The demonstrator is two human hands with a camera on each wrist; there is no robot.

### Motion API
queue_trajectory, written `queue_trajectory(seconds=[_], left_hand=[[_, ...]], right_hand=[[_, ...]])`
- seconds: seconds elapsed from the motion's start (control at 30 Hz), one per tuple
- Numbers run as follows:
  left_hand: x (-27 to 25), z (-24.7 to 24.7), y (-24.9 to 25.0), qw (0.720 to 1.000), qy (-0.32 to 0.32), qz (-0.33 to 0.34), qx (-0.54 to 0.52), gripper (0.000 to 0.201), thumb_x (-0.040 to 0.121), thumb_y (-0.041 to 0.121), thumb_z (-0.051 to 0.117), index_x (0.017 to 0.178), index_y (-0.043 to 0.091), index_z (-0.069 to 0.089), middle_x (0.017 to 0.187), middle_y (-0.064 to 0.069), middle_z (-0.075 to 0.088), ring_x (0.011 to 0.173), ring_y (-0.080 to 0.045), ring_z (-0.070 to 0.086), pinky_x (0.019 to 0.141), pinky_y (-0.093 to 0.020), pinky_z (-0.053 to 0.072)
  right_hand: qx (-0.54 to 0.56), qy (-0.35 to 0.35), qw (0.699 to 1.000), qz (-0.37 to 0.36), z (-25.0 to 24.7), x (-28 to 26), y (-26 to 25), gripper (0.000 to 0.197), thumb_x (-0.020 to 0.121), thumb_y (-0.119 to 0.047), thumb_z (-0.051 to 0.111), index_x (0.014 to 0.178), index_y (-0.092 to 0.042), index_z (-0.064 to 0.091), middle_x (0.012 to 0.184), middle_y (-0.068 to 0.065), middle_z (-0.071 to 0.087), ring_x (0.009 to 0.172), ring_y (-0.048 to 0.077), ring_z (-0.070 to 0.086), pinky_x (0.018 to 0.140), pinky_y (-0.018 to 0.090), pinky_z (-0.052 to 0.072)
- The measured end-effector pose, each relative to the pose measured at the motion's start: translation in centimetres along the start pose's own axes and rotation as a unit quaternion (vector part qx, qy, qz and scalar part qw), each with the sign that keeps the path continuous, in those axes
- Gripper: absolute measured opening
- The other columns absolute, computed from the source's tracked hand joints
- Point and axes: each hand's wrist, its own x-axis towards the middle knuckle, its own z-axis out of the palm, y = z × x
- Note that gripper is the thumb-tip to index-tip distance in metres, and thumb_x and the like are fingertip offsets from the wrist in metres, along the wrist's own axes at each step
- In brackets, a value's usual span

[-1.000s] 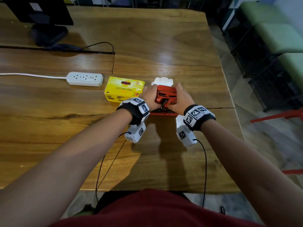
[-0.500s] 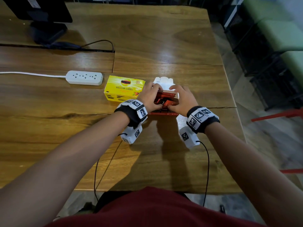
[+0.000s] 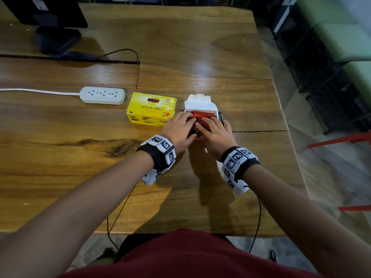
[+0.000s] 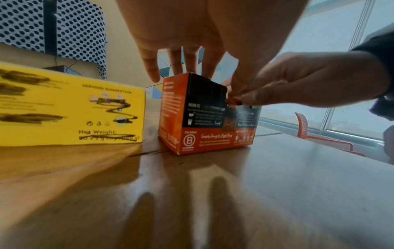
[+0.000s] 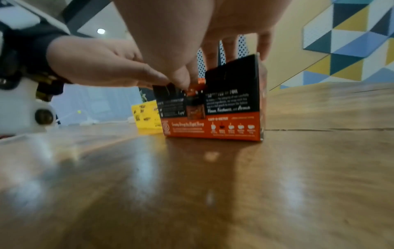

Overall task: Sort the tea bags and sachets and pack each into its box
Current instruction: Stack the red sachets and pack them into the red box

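The orange box (image 3: 197, 137) stood on the wooden worktop (image 3: 220, 57), right of centre and toward the near side, its white lid flap (image 3: 200, 102) folded back toward the far side. Red sachets (image 3: 201, 115) stood packed in its open top. Both hands lay over the box from the near side. The left hand (image 3: 180, 127) rested on the left part of the sachets with straight, spread fingers, its grip released and holding nothing; in the left wrist view its fingertips (image 4: 193, 67) reached down onto the top of the box (image 4: 210, 116). The right hand (image 3: 215, 132) lay on the right part, fingers also extended flat across the sachets and the grip equally released; in the right wrist view its fingers (image 5: 229, 48) pointed down behind the box wall (image 5: 213, 111), with the thumb near an orange sachet edge (image 5: 200, 81) at the front notch.

Just left of the orange box, near but apart, lay the closed yellow tea box (image 3: 151, 111). Further left was a white power strip (image 3: 102, 95), its cord running off the left edge. A dark monitor base (image 3: 57, 40) stood at the far left corner.
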Motion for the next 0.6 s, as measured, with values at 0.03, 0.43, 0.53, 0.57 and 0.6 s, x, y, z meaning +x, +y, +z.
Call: queue_trajectory(seconds=[0.03,0.43,0.53,0.57,0.6], left_hand=[[-0.2,0.2,-0.1,1.0,-0.017,-0.003,0.019,0.063,0.09,0.042,0.044,0.142,0.01,0.03,0.151,-0.008,0.027,0.142,-0.025,0.018,0.116,-0.042,0.023],[-0.9,0.2,-0.1,0.989,0.041,-0.065,-0.128,0.076,0.078,0.021,0.067,0.141,0.008,0.026,0.153,-0.012,0.016,0.144,-0.026,0.012,0.119,-0.033,0.014],[-1.2,0.4,-0.5,0.965,0.043,-0.124,-0.227,0.094,0.072,0.012,0.074,0.145,0.014,0.015,0.154,-0.011,0.011,0.145,-0.026,0.012,0.118,-0.034,0.019],[-1.1,0.2,-0.5,0.961,0.031,-0.129,-0.244,0.099,0.071,0.011,0.075,0.146,0.014,0.011,0.154,-0.011,0.012,0.144,-0.025,0.013,0.118,-0.033,0.019],[-1.0,0.0,-0.5,0.958,0.02,-0.13,-0.256,0.102,0.071,0.01,0.075,0.147,0.013,0.008,0.154,-0.011,0.016,0.144,-0.024,0.015,0.117,-0.033,0.018]], right_hand=[[-0.001,-0.016,1.0,0.002,0.2,-0.1,0.0,0.046,0.093,-0.026,0.045,0.138,-0.019,0.041,0.145,0.013,0.038,0.136,0.034,0.032,0.108,0.061,0.018],[0.015,-0.095,0.995,0.012,-0.1,2.1,-2.0,0.068,0.092,-0.04,0.035,0.148,-0.016,0.005,0.157,-0.002,0.015,0.146,0.019,0.01,0.113,0.059,-0.004],[0.033,-0.093,0.995,0.018,-0.7,2.5,-2.1,0.065,0.092,-0.041,0.035,0.147,-0.017,0.012,0.155,-0.003,0.02,0.145,0.018,0.013,0.112,0.061,-0.005],[0.051,-0.078,0.995,0.019,-1.0,2.6,-2.0,0.062,0.091,-0.039,0.036,0.146,-0.018,0.017,0.154,-0.002,0.024,0.144,0.017,0.016,0.113,0.061,-0.005],[0.078,-0.052,0.995,0.027,-1.3,2.7,-1.8,0.06,0.09,-0.037,0.039,0.145,-0.019,0.022,0.152,-0.001,0.029,0.143,0.017,0.019,0.113,0.06,-0.003]])
